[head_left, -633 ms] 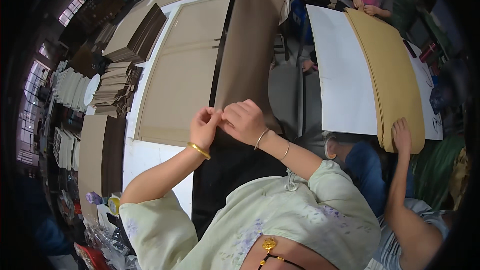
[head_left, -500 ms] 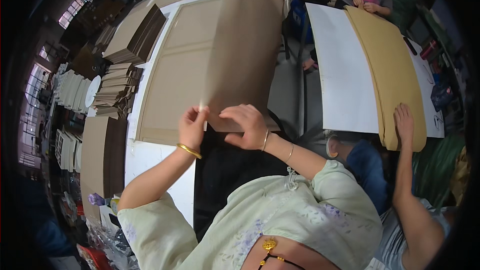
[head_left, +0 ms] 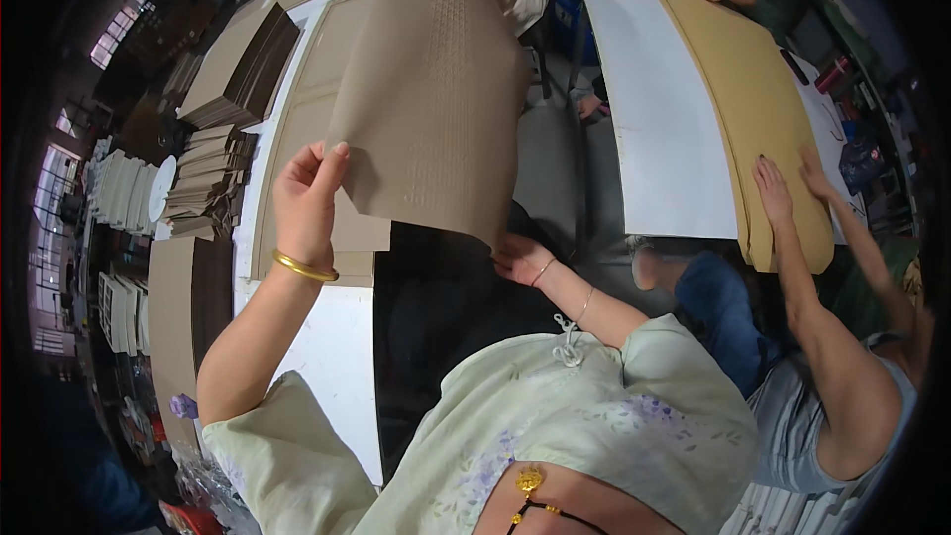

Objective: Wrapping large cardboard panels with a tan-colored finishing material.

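A large sheet of brown kraft paper [head_left: 436,109] is lifted and bowed above the table, with rows of small embossed marks down its face. My left hand [head_left: 309,200] pinches its near left corner between thumb and fingers; a gold bangle circles that wrist. At the near right corner, low by the table's side, my right hand [head_left: 522,260] has its fingers on the paper's edge, partly behind it. Beneath the raised sheet lies a flat brown paper piece [head_left: 297,154] with folded borders, largely covered by it.
The white table [head_left: 332,347] carries stacked brown cardboard [head_left: 238,64] and smaller brown bundles [head_left: 205,178] on its left. To the right, another white table [head_left: 659,129] holds a long yellow-brown paper stack [head_left: 758,129], where a co-worker's hands [head_left: 773,188] rest. Other people stand at the far end.
My left hand has moved left and away from me with the sheet's corner, spreading the sheet. My right hand has dropped to its right corner. The co-worker's second hand has come into view.
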The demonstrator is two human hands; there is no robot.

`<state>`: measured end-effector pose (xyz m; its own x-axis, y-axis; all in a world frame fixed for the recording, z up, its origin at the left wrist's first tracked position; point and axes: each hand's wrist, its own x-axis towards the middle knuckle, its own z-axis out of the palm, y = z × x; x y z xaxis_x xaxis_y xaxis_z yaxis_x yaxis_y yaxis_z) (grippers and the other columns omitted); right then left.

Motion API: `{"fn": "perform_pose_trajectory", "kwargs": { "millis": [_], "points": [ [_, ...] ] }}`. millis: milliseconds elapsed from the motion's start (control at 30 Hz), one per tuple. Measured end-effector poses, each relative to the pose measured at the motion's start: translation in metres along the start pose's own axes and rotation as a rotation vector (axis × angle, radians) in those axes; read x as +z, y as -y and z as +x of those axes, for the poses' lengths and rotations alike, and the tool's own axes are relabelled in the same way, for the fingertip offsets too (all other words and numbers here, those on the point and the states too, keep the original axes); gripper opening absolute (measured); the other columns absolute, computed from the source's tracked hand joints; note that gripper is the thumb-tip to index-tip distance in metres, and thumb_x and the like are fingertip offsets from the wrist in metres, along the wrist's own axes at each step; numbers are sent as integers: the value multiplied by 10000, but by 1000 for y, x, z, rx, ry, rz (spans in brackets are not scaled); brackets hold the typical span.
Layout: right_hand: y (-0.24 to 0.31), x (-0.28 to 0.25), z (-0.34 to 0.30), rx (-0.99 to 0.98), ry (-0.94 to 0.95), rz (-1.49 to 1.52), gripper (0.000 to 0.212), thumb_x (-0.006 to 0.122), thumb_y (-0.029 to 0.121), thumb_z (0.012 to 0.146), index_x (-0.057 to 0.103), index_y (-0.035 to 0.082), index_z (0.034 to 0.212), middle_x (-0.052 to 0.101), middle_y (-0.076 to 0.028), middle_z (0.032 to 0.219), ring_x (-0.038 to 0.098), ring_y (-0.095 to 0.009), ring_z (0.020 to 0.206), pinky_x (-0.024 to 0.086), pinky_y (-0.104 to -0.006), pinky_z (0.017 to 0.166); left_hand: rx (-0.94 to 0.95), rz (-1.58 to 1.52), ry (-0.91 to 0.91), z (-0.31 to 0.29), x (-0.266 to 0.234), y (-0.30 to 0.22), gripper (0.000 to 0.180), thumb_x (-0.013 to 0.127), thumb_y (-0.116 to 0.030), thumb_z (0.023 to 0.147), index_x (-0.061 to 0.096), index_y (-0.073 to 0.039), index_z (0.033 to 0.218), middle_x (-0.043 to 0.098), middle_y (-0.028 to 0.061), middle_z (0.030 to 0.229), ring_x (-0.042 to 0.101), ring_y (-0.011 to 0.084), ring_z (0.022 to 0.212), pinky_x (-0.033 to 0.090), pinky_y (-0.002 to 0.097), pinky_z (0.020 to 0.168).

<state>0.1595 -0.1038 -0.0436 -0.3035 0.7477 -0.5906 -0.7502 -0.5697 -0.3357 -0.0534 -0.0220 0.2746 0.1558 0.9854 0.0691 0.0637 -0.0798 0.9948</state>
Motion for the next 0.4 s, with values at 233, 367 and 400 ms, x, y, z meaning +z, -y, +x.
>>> {"fn": "perform_pose_trajectory", "kwargs": {
  "millis": [233,367,400],
  "points": [
    [19,-2,-8,-168,-7,271,129,630,225,822,591,176,935,585,20,877,541,-128,785,428,-318,680,2,6,-8,6,-24,-5,160,661,-184,833,588,-53,886,548,-48,791,450,31,715,353,178,681],
    [21,7,-18,-233,49,158,187,636,277,839,567,192,990,593,23,894,551,-131,795,412,-305,650,33,55,-84,3,-47,-5,166,662,-191,831,588,-53,887,546,-57,772,437,23,696,341,173,661],
    [21,10,-24,-250,40,147,221,652,265,824,564,178,1007,604,12,946,556,-152,795,416,-311,650,30,58,-84,3,-53,-4,175,668,-200,826,589,-56,886,545,-58,774,437,25,698,343,176,660]
  ]
}}
